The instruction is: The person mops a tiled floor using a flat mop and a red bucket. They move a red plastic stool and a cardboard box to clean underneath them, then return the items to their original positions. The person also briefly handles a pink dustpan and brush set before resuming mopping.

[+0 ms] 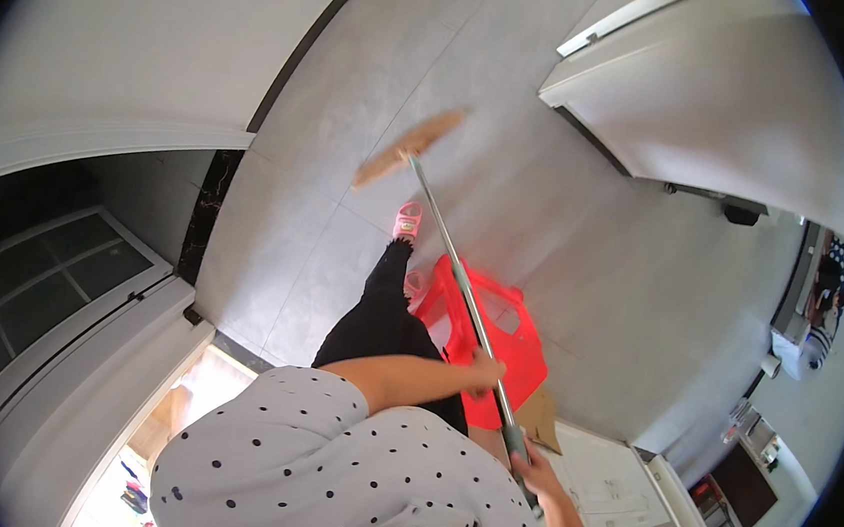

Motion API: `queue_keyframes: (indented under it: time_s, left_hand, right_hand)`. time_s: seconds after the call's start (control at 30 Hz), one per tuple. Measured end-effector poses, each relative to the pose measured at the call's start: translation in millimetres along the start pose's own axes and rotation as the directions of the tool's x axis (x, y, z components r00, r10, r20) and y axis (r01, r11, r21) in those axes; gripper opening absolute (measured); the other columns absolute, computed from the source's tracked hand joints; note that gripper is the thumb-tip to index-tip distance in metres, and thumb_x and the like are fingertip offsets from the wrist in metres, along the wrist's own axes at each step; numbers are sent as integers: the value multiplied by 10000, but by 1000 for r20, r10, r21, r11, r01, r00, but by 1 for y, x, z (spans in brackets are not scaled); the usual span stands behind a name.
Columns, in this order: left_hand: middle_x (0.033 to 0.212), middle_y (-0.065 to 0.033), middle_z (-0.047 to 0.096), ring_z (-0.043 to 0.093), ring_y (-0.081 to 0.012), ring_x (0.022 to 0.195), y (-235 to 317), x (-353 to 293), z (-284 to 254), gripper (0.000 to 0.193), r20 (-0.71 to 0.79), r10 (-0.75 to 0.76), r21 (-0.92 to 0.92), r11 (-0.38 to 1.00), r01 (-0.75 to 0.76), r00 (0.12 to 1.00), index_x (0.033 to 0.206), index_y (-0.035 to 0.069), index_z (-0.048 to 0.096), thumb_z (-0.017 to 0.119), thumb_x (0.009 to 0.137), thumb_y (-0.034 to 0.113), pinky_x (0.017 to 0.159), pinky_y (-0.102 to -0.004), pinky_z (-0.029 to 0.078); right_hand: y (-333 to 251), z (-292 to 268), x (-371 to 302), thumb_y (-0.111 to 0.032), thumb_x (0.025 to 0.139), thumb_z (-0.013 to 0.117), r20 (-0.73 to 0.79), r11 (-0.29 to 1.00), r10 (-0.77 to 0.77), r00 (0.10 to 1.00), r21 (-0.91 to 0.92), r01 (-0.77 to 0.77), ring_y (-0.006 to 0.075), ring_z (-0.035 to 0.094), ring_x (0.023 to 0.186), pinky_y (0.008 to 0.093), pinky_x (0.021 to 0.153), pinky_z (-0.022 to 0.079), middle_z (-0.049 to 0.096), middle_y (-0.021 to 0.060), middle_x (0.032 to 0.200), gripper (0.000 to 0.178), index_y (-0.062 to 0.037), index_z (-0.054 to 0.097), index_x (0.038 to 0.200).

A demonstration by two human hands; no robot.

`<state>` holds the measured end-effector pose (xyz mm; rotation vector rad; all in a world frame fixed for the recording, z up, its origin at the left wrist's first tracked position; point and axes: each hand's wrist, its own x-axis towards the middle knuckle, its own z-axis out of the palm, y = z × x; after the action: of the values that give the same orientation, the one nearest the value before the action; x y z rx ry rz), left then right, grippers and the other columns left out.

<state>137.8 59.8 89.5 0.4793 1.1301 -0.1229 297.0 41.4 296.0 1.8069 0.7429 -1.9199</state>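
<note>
A long-handled mop slants from my body out over the grey floor. Its beige flat head lies on the tiles ahead, slightly blurred. My left hand is closed round the silver pole partway down. At the grey-green grip near the upper end, my right hand is wrapped round the pole. Beneath the pole, close to my legs, stands a red plastic stool. One pink slipper on my foot is just behind the mop head.
On the left are a white wall and a door with dark glass panes. A white cabinet-like block juts in at the upper right. Brown cardboard lies beside the stool, near a white cabinet.
</note>
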Motion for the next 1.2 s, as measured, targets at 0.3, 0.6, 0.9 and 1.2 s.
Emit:
queue_keyframes:
  time_s: [0.3, 0.6, 0.9, 1.2]
  left_hand:
    - [604, -82, 460, 495, -210, 556, 58, -77, -59, 172, 259, 105, -957, 164, 240, 960, 729, 71, 418, 557, 727, 172, 517, -327, 425]
    - [570, -85, 506, 556, -234, 625, 88, -139, -150, 249, -114, 402, -991, -112, -74, 908, 642, 66, 471, 515, 777, 271, 602, -368, 469]
    - [554, -118, 488, 525, -222, 434, 85, -30, -334, 188, -606, -210, -775, -64, -629, 767, 734, -43, 482, 490, 740, 145, 367, -347, 437]
    - [633, -152, 555, 568, -261, 525, 129, 65, -306, 242, -481, -199, -754, 591, -287, 854, 787, -28, 507, 462, 766, 209, 472, -408, 485]
  right_hand:
    - [-110, 3, -86, -116, 781, 547, -109, 910, -227, 968, -379, 171, 160, 539, 592, 247, 540, 447, 561, 72, 739, 577, -116, 283, 1294]
    - [-251, -1, -97, -126, 690, 590, 39, 843, -56, 998, -533, 68, 131, 560, 735, 272, 647, 447, 575, 124, 834, 503, 31, 398, 1127]
    - [-357, 24, 94, -209, 741, 565, 245, 521, -490, 837, -688, 506, 252, 567, 697, 347, 630, 448, 569, 159, 789, 447, -25, 415, 1120]
    - [-343, -85, 158, -259, 865, 437, 350, 998, 23, 937, -69, 2, 96, 473, 504, 231, 459, 433, 506, 44, 672, 284, -139, 436, 1123]
